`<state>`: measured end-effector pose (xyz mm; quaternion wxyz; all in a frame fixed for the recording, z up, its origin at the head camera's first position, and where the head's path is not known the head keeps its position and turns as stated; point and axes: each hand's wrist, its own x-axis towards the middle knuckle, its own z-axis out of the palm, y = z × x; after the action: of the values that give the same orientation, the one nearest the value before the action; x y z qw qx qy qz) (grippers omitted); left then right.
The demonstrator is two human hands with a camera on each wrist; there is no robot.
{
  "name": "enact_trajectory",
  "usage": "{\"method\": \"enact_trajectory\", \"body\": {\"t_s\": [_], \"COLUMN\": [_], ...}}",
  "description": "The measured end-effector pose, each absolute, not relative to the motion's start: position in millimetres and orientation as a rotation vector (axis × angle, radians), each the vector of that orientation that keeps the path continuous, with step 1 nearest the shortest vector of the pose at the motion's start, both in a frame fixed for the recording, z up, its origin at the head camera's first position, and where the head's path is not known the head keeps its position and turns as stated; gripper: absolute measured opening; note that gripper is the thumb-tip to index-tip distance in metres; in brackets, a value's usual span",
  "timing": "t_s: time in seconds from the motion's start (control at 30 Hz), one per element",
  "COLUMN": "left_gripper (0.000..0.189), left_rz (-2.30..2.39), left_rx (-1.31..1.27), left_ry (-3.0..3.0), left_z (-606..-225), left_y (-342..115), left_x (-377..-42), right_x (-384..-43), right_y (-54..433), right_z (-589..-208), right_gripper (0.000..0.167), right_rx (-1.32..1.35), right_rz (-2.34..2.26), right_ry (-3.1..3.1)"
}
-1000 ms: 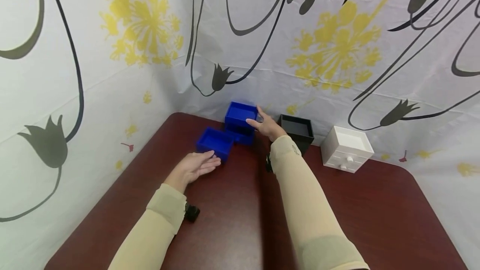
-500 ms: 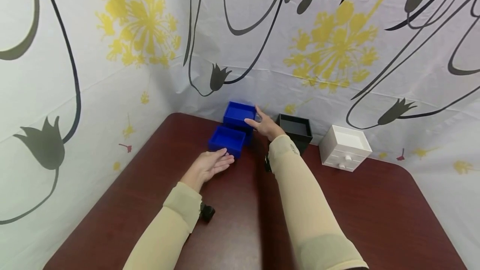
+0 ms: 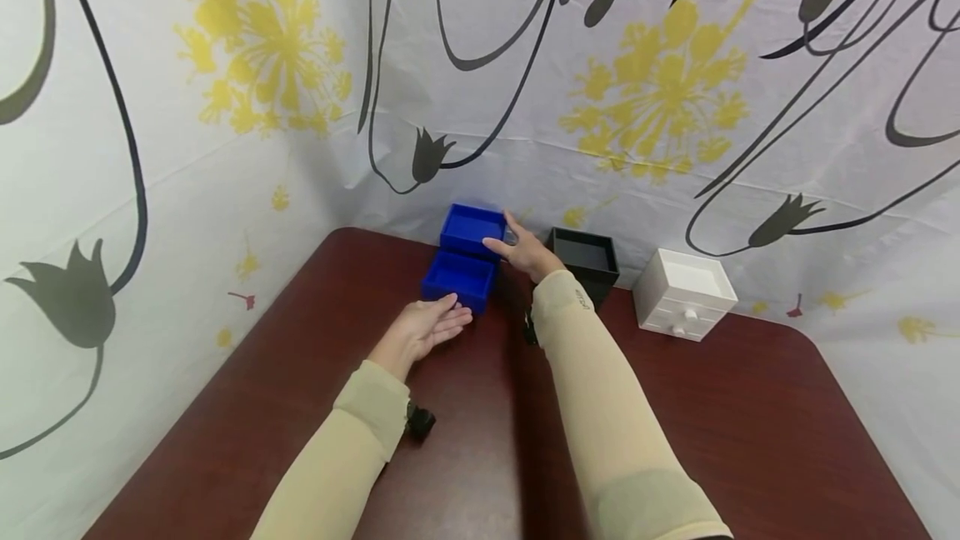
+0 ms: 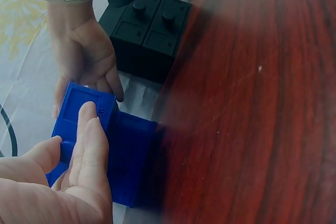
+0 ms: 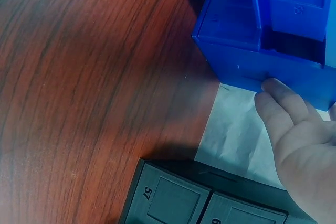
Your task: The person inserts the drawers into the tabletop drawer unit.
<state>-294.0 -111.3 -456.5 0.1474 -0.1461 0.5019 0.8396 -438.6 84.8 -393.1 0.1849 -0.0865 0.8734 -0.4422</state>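
A small blue drawer unit (image 3: 472,227) with a tray-like top stands near the table's back edge. From its front a blue drawer (image 3: 459,273) sticks out. At that drawer's front is my left hand (image 3: 423,327); in the left wrist view its thumb and long, fairly straight fingers (image 4: 92,135) lie on either side of the drawer's round knob (image 4: 66,150). My right hand (image 3: 528,255), thumb and fingers spread, rests against the unit's right side. Its fingertips touch the blue side wall (image 5: 252,69) in the right wrist view.
Right of the blue unit stand a black drawer unit (image 3: 588,252), partly behind my right forearm, and a white one (image 3: 686,294) with two knobs. Patterned cloth (image 3: 660,190) hangs behind the dark red wooden table (image 3: 772,423).
My left hand and the blue drawer have moved right, up against the unit, most of it in the first half second. My right hand keeps its place at the unit's side.
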Motion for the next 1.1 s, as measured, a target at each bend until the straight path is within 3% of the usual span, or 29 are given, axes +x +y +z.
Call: {"method": "enact_trajectory", "body": {"t_s": [1.1], "left_gripper": [0.037], "left_rz": [2.428], "left_rx": [-0.410], "left_ry": [1.481], "left_z": [-451.4], "left_y": [-100.5], "left_x": [-297.9], "right_x": [-439.6], "right_y": [84.3], "right_z": [-397.5], "right_gripper": [0.093], "right_rx": [-0.234], "right_rz": [-1.282], "right_ry": [2.452]}}
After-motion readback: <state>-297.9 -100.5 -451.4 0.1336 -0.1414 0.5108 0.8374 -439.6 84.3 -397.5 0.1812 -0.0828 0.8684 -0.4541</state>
